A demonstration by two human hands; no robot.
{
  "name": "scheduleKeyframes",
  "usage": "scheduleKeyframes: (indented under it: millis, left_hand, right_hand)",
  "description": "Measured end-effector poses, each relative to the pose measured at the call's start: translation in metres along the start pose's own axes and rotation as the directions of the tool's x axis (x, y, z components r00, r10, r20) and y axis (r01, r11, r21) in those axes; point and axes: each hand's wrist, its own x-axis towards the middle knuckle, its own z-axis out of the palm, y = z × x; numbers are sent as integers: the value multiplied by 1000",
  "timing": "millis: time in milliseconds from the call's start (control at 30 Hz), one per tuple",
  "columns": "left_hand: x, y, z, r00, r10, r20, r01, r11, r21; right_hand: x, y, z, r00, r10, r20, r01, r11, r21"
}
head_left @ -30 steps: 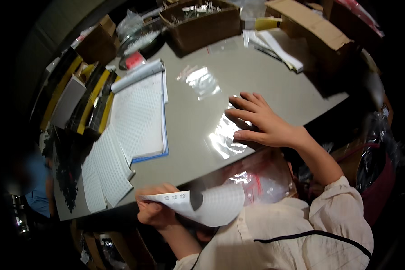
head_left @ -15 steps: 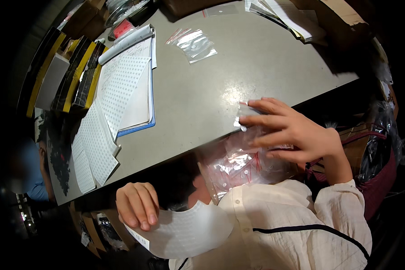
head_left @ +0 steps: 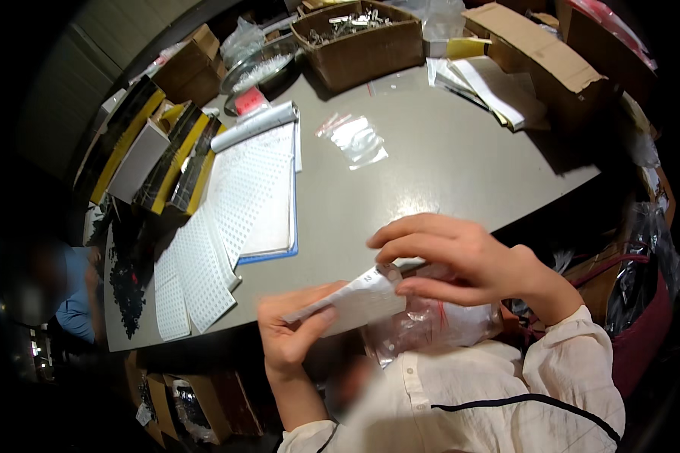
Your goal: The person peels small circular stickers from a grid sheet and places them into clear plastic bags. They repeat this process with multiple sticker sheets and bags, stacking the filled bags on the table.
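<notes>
My left hand [head_left: 302, 325] grips a white sticker sheet [head_left: 363, 306] printed with small marks, its thumb on the near face. The sheet is raised over the table's front edge. My right hand [head_left: 461, 260] meets its upper right corner, the curved fingers and thumb on either side of it. Whether a single label is between those fingertips is too small to tell. Below the sheet, clear plastic zip bags [head_left: 446, 321] with red lines lie at my lap, partly hidden by the hands.
More sticker sheets [head_left: 196, 272] overlap a blue clipboard [head_left: 268, 258] on the left. Small zip bags [head_left: 359, 143] lie mid-table. Black-and-yellow boxes [head_left: 162, 181], a bowl [head_left: 261, 72] and a carton of metal parts [head_left: 363, 45] stand behind. Another person's blue sleeve [head_left: 75, 294] shows far left.
My left hand has raised the sheet up and to the right. My right hand has moved down from the small clear bag to the sheet's corner. The view has shifted, showing more of the table's back.
</notes>
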Motion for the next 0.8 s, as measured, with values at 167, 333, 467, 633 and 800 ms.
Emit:
scheduleKeyframes:
  millis: [167,333,467,633,800]
  left_hand:
    - [16,-1,9,991,13,132,-3,997,-75]
    - [28,-18,13,990,-137,24,139,985,-99]
    - [49,-27,13,980,-199,-23,190,960,-207]
    - [89,-23,4,982,-169,85,178,978,-110]
    - [123,-20,-1,973,-166,162,182,980,-85]
  right_hand:
    - [14,14,12,994,-105,-30,98,981,-168]
    - [17,31,13,983,-179,-47,152,925,-348]
    - [24,46,11,985,-152,-78,114,926,-360]
    - [40,61,-7,993,19,-119,-41,980,-192]
    - [56,86,-18,966,215,-143,-214,977,20]
